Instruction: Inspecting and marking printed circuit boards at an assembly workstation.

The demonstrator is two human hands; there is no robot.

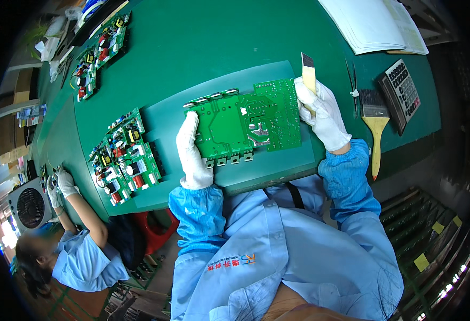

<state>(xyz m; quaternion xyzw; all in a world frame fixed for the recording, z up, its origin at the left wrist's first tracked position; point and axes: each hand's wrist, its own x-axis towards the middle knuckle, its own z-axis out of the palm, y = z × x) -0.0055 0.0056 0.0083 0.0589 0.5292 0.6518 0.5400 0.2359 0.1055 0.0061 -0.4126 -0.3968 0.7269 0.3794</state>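
A green circuit board (240,120) is held over the bench, its soldered side facing up. Metal-tabbed parts stick out along its near and far edges. My left hand (190,147), in a white glove, grips the board's left edge with the thumb on top. My right hand (323,109), gloved too, is closed around a small brush (308,75) with a pale handle and dark bristles pointing away from me. That hand lies against the board's right edge; whether its fingers also support the board from below is hidden.
Populated circuit boards (125,158) lie left of my hands, with more boards (101,56) at the far left. On the right are a wide brush (374,123), tweezers (354,88), a calculator (401,93) and papers (371,27). A co-worker (80,246) sits at left near a fan (30,206).
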